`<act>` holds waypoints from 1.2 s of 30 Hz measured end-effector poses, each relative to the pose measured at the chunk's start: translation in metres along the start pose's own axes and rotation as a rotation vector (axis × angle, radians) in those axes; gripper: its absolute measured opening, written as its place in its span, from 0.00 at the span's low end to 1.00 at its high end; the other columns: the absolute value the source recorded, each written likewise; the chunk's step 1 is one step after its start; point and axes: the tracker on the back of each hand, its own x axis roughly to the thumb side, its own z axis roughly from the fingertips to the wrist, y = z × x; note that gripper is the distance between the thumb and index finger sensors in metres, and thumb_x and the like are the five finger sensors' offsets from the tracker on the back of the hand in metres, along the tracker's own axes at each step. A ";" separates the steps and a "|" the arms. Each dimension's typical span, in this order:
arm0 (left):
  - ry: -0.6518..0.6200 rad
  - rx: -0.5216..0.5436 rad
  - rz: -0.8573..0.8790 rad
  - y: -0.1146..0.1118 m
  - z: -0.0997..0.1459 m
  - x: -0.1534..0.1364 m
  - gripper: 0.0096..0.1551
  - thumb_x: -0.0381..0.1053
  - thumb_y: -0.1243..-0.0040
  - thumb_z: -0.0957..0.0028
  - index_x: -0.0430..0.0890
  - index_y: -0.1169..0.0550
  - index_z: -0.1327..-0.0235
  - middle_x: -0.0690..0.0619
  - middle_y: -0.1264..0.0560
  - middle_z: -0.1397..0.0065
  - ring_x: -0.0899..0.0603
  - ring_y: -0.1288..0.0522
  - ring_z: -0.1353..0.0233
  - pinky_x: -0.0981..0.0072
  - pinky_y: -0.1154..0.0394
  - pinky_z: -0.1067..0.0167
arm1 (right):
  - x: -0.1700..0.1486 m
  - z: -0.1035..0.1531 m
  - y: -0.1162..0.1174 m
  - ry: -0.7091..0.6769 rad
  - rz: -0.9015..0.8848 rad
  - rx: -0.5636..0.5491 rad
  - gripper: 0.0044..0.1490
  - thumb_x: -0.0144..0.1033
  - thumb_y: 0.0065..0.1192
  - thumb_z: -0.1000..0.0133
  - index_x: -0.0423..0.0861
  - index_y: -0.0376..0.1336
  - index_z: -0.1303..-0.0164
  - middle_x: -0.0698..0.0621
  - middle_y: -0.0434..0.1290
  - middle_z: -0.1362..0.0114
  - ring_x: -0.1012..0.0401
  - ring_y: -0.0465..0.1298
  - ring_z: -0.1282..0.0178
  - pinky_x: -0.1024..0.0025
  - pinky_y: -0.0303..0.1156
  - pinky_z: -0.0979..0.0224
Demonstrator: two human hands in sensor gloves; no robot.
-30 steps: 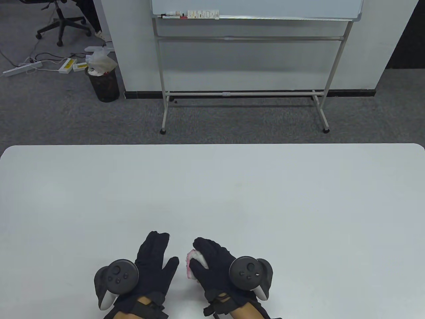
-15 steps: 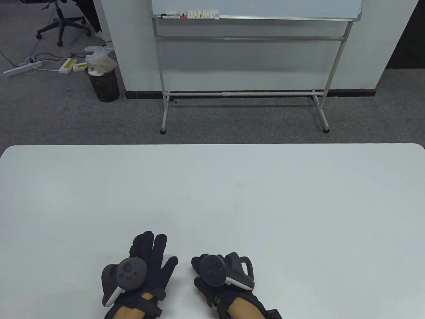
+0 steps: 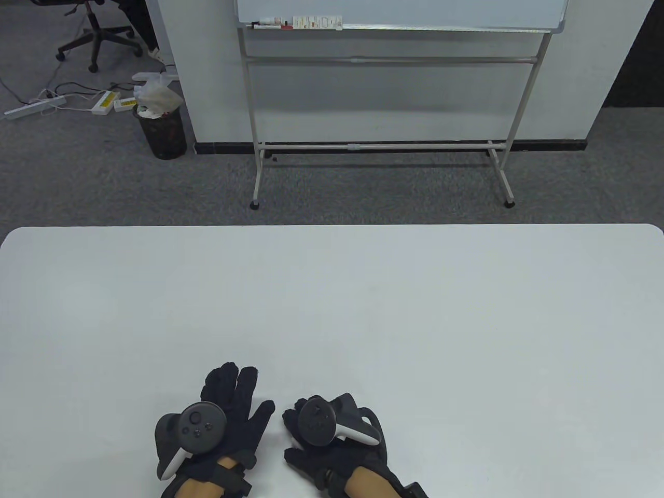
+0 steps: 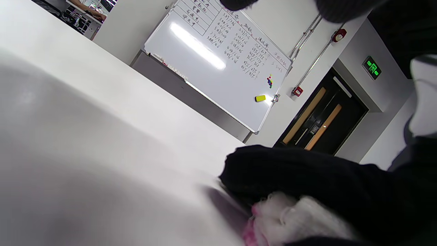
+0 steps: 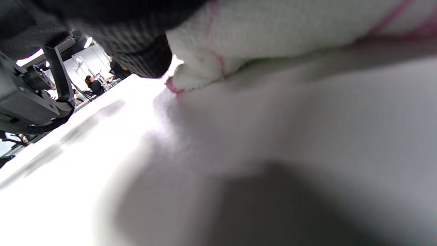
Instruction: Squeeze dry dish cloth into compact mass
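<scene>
Right wrist view: dish cloth (image 5: 273, 30) bunched under right hand (image 3: 316, 441), white w/ pink trim, touching table (image 3: 363, 311) near front edge; fingers curled over it, clamped. Advice: press evenly, tuck loose pink edge inward; it looks apt to spring back. Left hand (image 3: 223, 415) just beside, fingers spread flat, holding nothing.
</scene>
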 end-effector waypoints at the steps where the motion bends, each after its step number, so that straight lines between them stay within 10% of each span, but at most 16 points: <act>1: 0.002 0.000 0.001 0.000 0.000 0.000 0.44 0.73 0.56 0.43 0.50 0.49 0.22 0.41 0.61 0.19 0.29 0.63 0.22 0.33 0.59 0.29 | -0.001 -0.001 0.002 0.030 -0.006 0.021 0.51 0.63 0.55 0.42 0.59 0.32 0.22 0.53 0.31 0.15 0.51 0.30 0.13 0.44 0.26 0.17; 13: -0.006 -0.008 0.030 -0.004 -0.001 0.003 0.44 0.73 0.56 0.43 0.50 0.48 0.22 0.42 0.60 0.18 0.28 0.62 0.22 0.33 0.59 0.29 | -0.002 0.003 0.003 0.019 0.001 0.021 0.57 0.64 0.55 0.43 0.61 0.23 0.26 0.53 0.25 0.17 0.50 0.26 0.14 0.42 0.24 0.18; 24: 0.009 -0.009 0.054 -0.002 -0.002 -0.001 0.44 0.73 0.56 0.43 0.50 0.49 0.22 0.41 0.60 0.19 0.28 0.62 0.22 0.33 0.59 0.29 | 0.003 0.033 -0.034 -0.188 -0.232 -0.323 0.54 0.62 0.62 0.47 0.54 0.38 0.21 0.46 0.38 0.16 0.44 0.38 0.14 0.38 0.32 0.21; 36: 0.019 0.014 0.064 0.002 -0.001 -0.006 0.44 0.73 0.56 0.43 0.50 0.48 0.22 0.41 0.60 0.19 0.28 0.62 0.22 0.34 0.59 0.29 | -0.031 0.092 -0.094 -0.055 -0.333 -0.753 0.51 0.59 0.63 0.46 0.51 0.43 0.21 0.43 0.44 0.16 0.42 0.44 0.15 0.36 0.37 0.21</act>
